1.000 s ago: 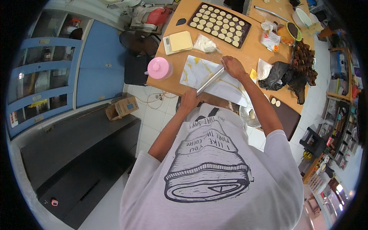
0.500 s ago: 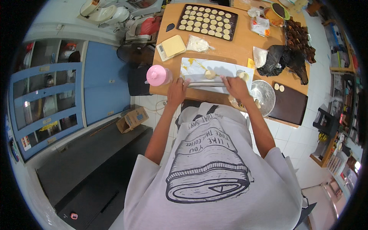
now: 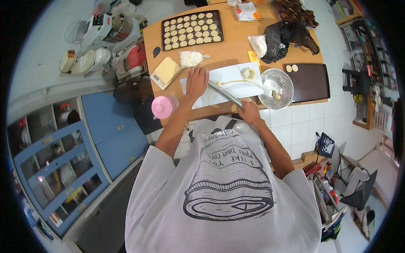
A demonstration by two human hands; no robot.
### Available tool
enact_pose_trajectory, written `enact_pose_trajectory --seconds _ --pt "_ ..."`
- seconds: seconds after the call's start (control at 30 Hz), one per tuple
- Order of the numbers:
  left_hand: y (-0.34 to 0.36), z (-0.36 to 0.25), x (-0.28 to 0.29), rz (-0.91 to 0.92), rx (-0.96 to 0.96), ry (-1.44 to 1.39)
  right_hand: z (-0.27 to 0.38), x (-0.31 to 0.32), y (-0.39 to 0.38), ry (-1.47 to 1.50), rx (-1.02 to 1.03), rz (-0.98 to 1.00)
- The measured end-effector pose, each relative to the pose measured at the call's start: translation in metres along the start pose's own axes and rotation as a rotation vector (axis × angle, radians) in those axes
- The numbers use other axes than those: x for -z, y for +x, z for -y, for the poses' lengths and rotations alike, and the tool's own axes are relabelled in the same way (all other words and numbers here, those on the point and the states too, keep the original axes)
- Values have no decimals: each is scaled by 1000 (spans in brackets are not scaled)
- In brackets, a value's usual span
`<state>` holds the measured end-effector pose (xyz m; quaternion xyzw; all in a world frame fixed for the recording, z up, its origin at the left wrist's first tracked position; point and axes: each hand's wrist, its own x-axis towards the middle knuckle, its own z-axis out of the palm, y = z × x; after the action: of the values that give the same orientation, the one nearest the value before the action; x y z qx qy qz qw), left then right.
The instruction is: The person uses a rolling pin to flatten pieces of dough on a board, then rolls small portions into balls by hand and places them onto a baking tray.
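Note:
A silver metal rolling pin lies slanted across the near part of a white board. My left hand covers its far left end, fingers closed together over it. At the near right end, my right hand is wrapped round the pin. Pale dough shows beside the pin, partly hidden by it and my left hand. A round, fluted-looking piece sits at the board's far right, with a thin pale strip near it. The metal bowl to the right holds a lump of dough.
A dark tray of several dough rounds lies at the back. Left are a kitchen scale, a bag of white powder and a pink-lidded jug. Right are a second dark tray with two rounds and a black plastic bag.
The rolling pin has turned from level to slanted. My left hand has moved farther away and my right hand nearer to me. The view has shifted, and the dough lump on the board looks flatter.

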<state>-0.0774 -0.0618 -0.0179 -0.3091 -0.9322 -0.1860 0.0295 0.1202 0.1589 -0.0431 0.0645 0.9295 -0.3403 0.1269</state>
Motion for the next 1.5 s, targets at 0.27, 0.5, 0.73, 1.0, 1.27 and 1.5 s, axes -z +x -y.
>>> enact_pose_trajectory --seconds 0.27,0.5,0.73,1.0,1.27,1.5 --pt "1 1 -13 -15 -104 -34 20 -27 -12 -143 -140 -74" --pt "17 -1 -19 146 -125 -63 39 -44 -17 -107 -345 -132" --pt "46 -8 -32 139 -229 -49 3 -52 -9 377 -338 -2" --pt "67 -11 -47 282 -254 -88 17 -19 1 1246 -643 552" --pt "61 -18 -55 262 -93 4 60 -34 -10 -158 -223 -379" --pt "74 -34 -50 199 -164 61 10 -56 -1 79 -335 -182"
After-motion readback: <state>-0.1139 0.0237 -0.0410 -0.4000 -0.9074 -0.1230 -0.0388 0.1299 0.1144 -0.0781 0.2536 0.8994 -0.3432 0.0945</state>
